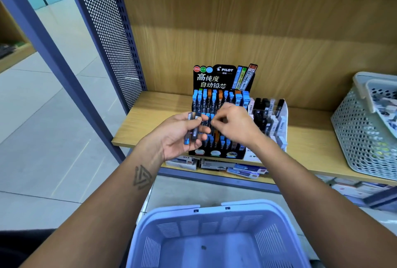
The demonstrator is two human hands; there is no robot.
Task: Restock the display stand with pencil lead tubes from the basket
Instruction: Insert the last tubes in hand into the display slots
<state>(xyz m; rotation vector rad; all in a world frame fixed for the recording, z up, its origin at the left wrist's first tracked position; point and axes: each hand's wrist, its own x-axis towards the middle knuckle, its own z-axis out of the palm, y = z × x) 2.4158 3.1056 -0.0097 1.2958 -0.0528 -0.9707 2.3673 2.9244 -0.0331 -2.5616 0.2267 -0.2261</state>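
A black display stand with rows of blue- and orange-capped lead tubes stands on the wooden shelf. My left hand is in front of the stand's left side, holding a few dark lead tubes side by side. My right hand is right beside it, fingers pinched at the tip of a tube over the stand's middle rows. The light blue basket sits below my arms; its visible floor holds no tubes.
A clear rack of black and white lead tubes stands just right of the black stand. A white perforated basket with goods sits at the shelf's right end. Boxed stock lies on the shelf below. A perforated metal panel bounds the left.
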